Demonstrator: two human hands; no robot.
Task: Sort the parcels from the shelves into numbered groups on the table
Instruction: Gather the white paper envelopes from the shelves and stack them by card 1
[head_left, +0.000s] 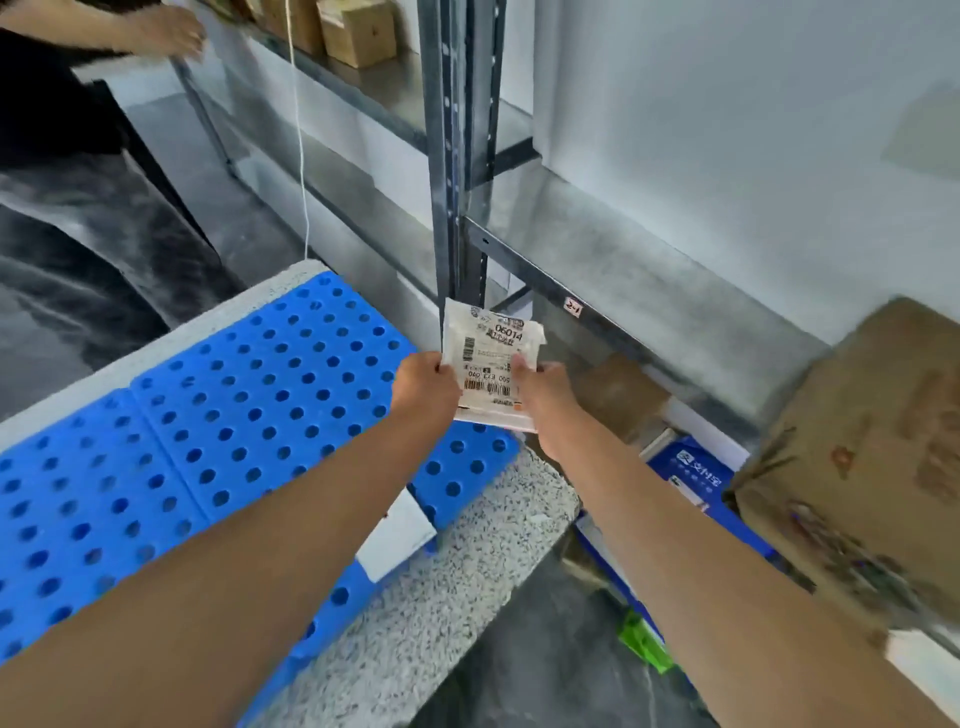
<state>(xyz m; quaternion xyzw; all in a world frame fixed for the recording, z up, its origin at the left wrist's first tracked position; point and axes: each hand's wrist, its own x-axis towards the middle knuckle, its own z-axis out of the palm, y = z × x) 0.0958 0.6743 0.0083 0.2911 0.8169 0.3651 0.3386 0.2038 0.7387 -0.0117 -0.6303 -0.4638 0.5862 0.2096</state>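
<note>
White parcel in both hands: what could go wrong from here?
1. The white parcel is pinched only at its side edges by the left hand and right hand, near the corner of the blue mat; it could slip off toward the floor.
2. Its label reads upside down from this view, and the right thumb covers part of it, so the number might be misread and the parcel grouped wrongly.

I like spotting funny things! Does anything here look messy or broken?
A little. The white parcel, pinched between the left hand and the right hand, looks crumpled at its far right corner. A bright green scrap lies on the dark floor near the blue box; I cannot tell what it is.
</note>
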